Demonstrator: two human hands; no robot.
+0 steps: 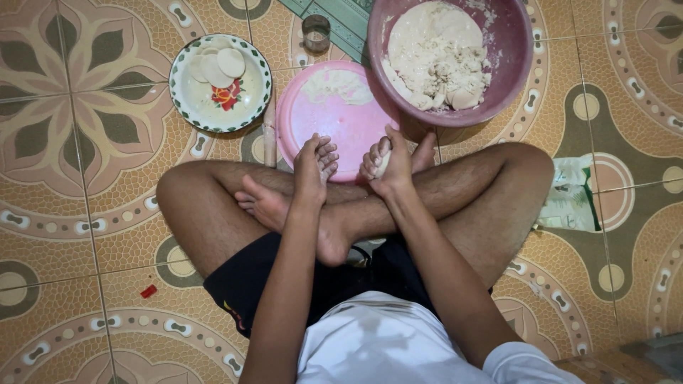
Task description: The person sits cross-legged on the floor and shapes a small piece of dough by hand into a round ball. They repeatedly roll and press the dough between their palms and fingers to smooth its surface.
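I sit cross-legged on a patterned tile floor. My right hand point(390, 165) is closed around a small lump of pale dough point(383, 165) just above my shins. My left hand point(314, 162) hovers beside it with floured fingers slightly apart, holding nothing that I can see. Both hands are over the near edge of a round pink plate point(356, 128) dusted with flour. A large maroon bowl point(516, 57) of dough point(435, 53) stands behind the right hand.
A white floral dish point(192, 92) with several flat dough discs point(217, 65) sits at the left. A wooden rolling stick point(269, 135) lies beside the pink plate. A small metal cup point(316, 32) stands behind. A plastic packet point(569, 195) lies right; a small red bit point(148, 291) left.
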